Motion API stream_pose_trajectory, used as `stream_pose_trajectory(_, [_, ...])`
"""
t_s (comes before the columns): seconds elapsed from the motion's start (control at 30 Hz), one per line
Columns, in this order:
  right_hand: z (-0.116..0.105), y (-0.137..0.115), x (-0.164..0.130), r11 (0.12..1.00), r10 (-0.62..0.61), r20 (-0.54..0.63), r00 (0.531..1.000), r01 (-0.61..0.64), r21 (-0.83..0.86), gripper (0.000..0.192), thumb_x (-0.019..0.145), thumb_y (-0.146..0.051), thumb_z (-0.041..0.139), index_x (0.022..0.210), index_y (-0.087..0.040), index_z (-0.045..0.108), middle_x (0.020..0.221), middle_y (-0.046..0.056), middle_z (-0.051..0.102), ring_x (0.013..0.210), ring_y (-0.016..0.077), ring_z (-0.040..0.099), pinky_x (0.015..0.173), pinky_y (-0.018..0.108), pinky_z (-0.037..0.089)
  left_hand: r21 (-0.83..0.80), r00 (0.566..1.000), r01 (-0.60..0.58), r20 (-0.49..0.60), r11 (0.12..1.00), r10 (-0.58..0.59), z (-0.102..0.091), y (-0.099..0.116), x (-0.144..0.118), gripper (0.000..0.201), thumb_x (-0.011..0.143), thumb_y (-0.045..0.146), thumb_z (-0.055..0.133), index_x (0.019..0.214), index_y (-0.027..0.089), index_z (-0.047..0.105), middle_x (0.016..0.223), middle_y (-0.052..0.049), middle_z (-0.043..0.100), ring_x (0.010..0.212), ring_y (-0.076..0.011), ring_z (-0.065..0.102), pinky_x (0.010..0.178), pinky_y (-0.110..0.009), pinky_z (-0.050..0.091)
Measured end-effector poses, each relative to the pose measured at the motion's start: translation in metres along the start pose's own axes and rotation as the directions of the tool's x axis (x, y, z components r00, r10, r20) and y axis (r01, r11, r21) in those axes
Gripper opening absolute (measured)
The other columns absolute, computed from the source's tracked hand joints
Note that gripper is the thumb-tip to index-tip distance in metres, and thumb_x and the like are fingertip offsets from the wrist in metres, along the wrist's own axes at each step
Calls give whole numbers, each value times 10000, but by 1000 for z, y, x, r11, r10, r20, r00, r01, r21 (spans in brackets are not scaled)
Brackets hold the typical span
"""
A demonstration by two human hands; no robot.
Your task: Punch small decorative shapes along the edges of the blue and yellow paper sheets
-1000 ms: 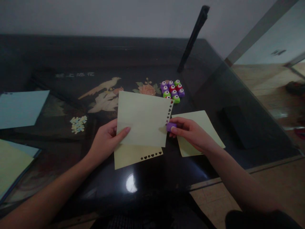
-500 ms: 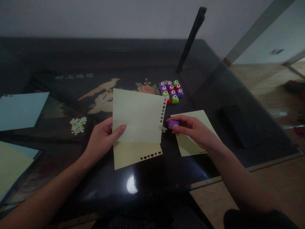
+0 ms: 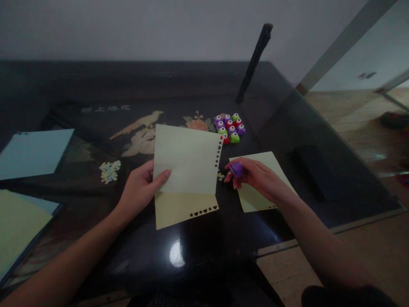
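Two hands work over the bench point(image 3: 204, 238): left hand point(image 3: 140, 189) pinches a yellow sheet point(image 3: 185, 160), right hand point(image 3: 255, 179) grips a purple punch point(image 3: 237, 169).

Looks like a home, probably a living or dining room. Dark glossy table point(image 3: 198, 81) with an inlaid bird-and-flower picture point(image 3: 143, 128) under glass, plain wall at top, wood floor point(image 3: 351, 111) and doorway upper right. Paper sheets point(image 3: 32, 151) and small craft punches point(image 3: 230, 127) on top: hobby setup, not a workshop.
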State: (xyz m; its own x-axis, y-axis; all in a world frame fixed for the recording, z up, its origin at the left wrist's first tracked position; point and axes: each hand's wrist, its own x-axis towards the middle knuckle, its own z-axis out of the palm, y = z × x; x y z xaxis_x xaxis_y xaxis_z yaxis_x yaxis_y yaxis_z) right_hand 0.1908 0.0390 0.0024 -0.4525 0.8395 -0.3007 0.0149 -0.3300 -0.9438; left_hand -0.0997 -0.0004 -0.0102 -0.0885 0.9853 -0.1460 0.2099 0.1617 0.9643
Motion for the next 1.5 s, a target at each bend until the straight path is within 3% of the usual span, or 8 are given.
stream_pose_trajectory(0.27, [0,3,6,999,-36,-58,998,37,12,458,943,-540,390,916,-155,636,721,68,707,528,134,589,558,294,470,-26,1000,-6,26,1000,6,1,3,-1,350,734,408,716,982,165,678,875,-65,761,736,-228,708,640,-330,582])
stream_pose_trajectory(0.6, [1,-1,2,957,-53,-48,997,37,-289,467,951,-552,341,859,-176,603,838,81,720,566,138,622,586,308,496,-144,1000,3,8,990,-2,-3,-2,0,414,743,419,722,1049,145,667,891,-80,760,727,-228,705,649,-338,577])
stream_pose_trajectory(0.73, [-3,-7,-2,696,-211,32,977,174,-697,405,964,-454,376,794,-183,625,731,54,659,649,162,601,650,317,440,-195,1000,3,19,981,0,-5,-6,3,435,754,399,726,1099,143,658,921,-81,758,748,-218,707,681,-328,573])
stream_pose_trajectory(0.8, [-3,-10,-4,575,-239,125,963,244,-781,368,967,-411,386,806,-191,633,729,45,644,673,169,582,660,317,409,-198,1000,11,21,980,-7,-5,-7,4,420,755,391,728,1085,141,659,922,-82,758,751,-216,705,684,-326,573])
stream_pose_trajectory(0.9, [-3,-11,-5,532,-232,211,950,305,-790,338,968,-390,395,855,-201,652,773,41,655,707,173,580,675,310,396,-184,1000,12,15,983,-10,-4,-6,4,419,745,401,732,1069,144,663,917,-84,758,752,-222,706,675,-335,576])
stream_pose_trajectory(1.23, [-10,-12,-5,612,-311,101,945,281,-739,374,969,-409,390,895,-196,689,808,48,680,751,176,601,701,312,429,-168,1000,21,22,986,-17,-5,-8,5,462,739,426,734,1099,148,657,942,-91,758,762,-233,709,696,-347,577])
stream_pose_trajectory(1.4, [-13,-10,-3,794,-270,-20,963,210,-571,339,935,-420,470,967,-158,682,685,19,634,574,127,554,583,288,443,-168,999,23,26,986,-19,-5,-8,5,476,741,432,734,1105,137,656,930,-96,759,750,-241,707,671,-346,573])
stream_pose_trajectory(1.5, [-14,-7,0,934,-209,-84,974,174,-313,314,899,-428,546,1031,-172,670,843,54,687,637,128,606,614,296,493,-172,999,33,37,984,-27,-5,-7,5,439,746,419,732,1088,154,660,941,-92,758,768,-247,710,670,-345,572])
